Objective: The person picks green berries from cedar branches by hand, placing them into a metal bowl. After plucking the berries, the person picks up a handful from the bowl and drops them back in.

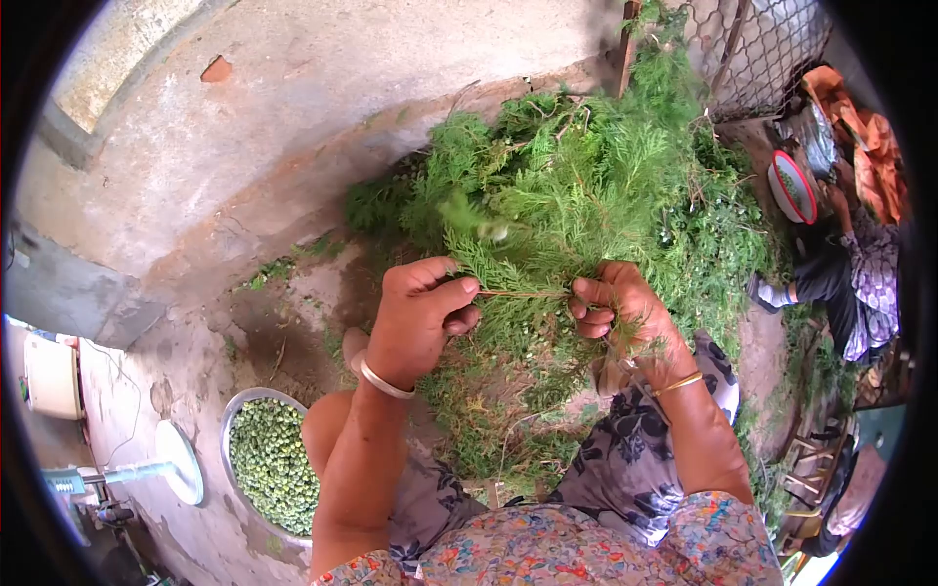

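A thin brown stem of a conifer sprig [523, 293] stretches level between my two hands, its feathery green leaves spreading around it. My left hand [425, 317] pinches one end between thumb and bent forefinger. At the other end, my right hand [625, 308] grips the stem with thumb and fingertips, and some green leaf hangs by its wrist. Just beyond both hands rises a big heap of cut conifer branches [557, 176]. Left of my knee stands a metal basin [228, 451] filled with small round green cones [272, 459].
A rough wall [293, 88] runs behind the heap. At far left is a pedestal fan's round base [180, 462]. On the right another person [870, 283] sits near a red-rimmed white bowl [809, 200]. A wooden stool [811, 469] stands lower right. Loose leaves litter the floor.
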`<state>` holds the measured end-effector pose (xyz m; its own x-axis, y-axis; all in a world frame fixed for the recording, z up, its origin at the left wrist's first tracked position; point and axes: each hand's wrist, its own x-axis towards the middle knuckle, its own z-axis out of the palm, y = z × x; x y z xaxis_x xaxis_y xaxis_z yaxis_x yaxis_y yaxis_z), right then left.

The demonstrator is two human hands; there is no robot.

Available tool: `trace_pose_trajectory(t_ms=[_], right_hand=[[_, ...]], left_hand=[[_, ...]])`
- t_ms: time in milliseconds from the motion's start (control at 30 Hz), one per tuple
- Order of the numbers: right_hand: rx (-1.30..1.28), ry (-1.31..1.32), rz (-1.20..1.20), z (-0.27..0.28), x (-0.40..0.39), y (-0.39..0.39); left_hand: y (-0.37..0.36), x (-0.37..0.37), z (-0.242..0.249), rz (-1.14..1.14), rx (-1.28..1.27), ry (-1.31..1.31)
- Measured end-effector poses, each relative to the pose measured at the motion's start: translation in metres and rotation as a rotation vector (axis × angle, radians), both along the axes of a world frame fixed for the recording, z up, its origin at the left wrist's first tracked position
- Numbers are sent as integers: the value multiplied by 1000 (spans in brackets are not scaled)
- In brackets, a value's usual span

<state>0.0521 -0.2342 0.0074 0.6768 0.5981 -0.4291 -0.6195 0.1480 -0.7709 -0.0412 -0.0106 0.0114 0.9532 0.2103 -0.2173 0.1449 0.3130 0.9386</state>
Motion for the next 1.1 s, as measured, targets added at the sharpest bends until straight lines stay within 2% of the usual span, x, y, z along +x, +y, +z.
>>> trace_pose_trajectory(t_ms=[67, 200, 300, 367, 400, 467, 633, 733, 800, 833, 900, 967, 1033, 1100], right_hand=[[-1, 8, 21, 1, -1, 1], [-58, -41, 67, 5, -4, 4], [0, 1, 67, 11, -8, 7], [9, 9, -18, 7, 2, -13], [14, 12, -99, 6, 6, -19], [22, -24, -131, 7, 0, -19], [57, -59, -117, -1, -2, -18], [27, -72, -9, -1, -3, -15], [-23, -68, 13, -2, -8, -8], [-22, -67, 21, -1, -10, -5], [-6, -65, 104, 0, -13, -1], [-49, -71, 133, 0, -14, 2], [-75, -70, 201, -1, -15, 3], [-79, -65, 200, 1, -18, 6]], left_hand=[[3, 0, 4, 36, -142, 44], [11, -5, 5, 35, -178, 77], [24, -8, 3, 36, -195, 47], [53, -12, 3, 84, -252, -158], [63, -16, 6, 82, -252, -160], [76, -20, 13, 308, -470, -135], [48, -16, -10, 176, -618, -21], [28, -8, -12, 106, -469, 4], [19, -3, -10, 95, -205, -44], [16, -2, -7, 103, -204, -44], [12, 0, -3, 70, 40, -40], [10, 0, -4, 57, 26, -9], [8, 1, -7, 45, 196, -36], [8, 3, -9, 59, 186, -49]])
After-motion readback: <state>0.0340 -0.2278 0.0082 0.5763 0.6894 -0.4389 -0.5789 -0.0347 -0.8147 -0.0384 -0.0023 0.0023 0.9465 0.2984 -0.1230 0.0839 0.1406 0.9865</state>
